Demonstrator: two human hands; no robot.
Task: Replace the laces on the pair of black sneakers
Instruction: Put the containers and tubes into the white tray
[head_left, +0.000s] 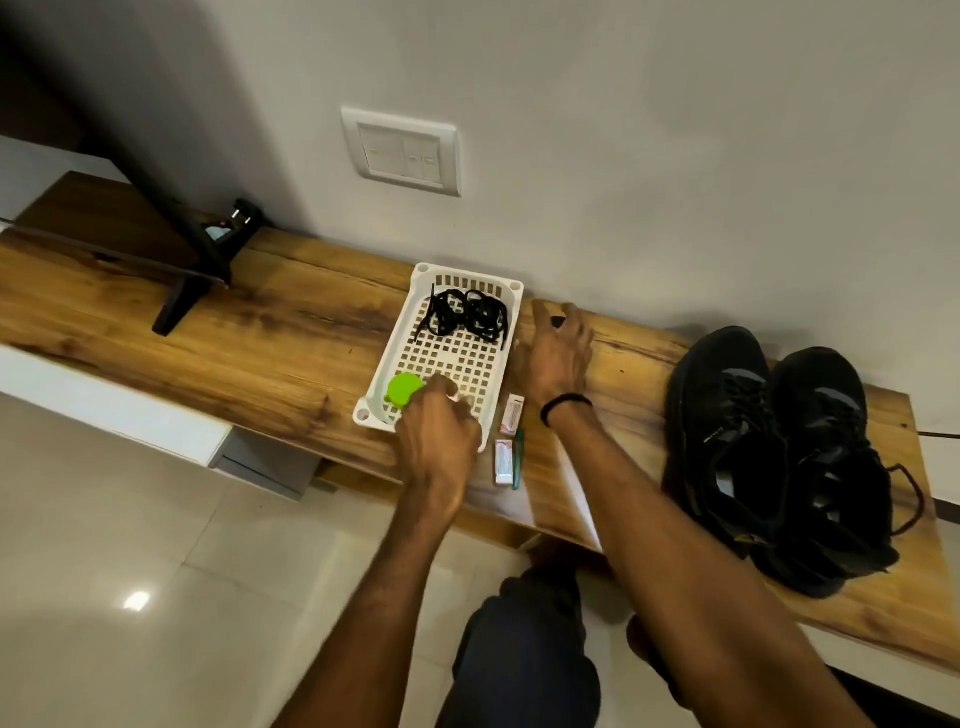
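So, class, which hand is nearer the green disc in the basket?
Left. The left hand sits right beside the green disc inside the basket; the right hand rests on the bench outside it.

dim indoor light, floor glare, blurred hands

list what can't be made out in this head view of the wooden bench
All head view.
- Left hand: blurred, covers the near corner of the white plastic mesh basket; grip on the round green object unclear.
- Right hand: small dark thing beneath it, too small to identify.
- Two small white packets: print too small.
- Black sneakers: too dark to read the lacing.
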